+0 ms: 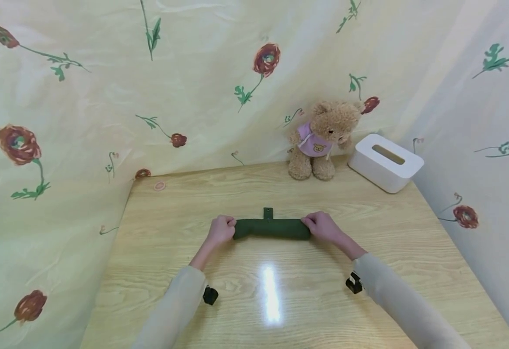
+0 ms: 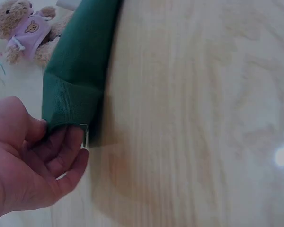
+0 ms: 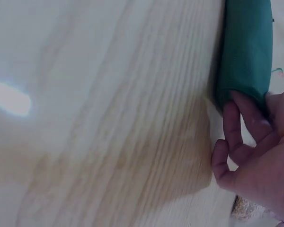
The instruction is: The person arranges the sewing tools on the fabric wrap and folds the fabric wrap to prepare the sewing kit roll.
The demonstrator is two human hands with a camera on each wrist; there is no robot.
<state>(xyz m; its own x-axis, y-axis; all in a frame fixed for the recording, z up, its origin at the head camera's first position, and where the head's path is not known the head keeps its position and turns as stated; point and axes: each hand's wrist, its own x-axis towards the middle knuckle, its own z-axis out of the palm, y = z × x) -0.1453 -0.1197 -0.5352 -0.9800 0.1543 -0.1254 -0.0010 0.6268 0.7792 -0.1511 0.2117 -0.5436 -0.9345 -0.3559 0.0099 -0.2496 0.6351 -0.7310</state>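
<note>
A dark green rolled fabric pouch point(image 1: 276, 229) lies crosswise on the wooden table, a small snap tab point(image 1: 268, 212) sticking out from its far side. At its left end, my left hand point(image 1: 222, 230) pinches the fabric between thumb and fingers. My right hand point(image 1: 323, 226) grips the opposite end the same way. Close up in the left wrist view, the thumb lies on the roll point(image 2: 75, 90) and the fingertips tuck into its end. The right wrist view has fingers inside the edge of the green roll point(image 3: 246, 52). Whatever the roll contains is hidden.
Against the back wall sits a teddy bear point(image 1: 320, 138) in a pink shirt. Beside it stands a white tissue box point(image 1: 381, 169) at the far right corner. A small pink round sticker point(image 1: 160, 186) is near the back left. Floral cloth walls border the table point(image 1: 171, 203).
</note>
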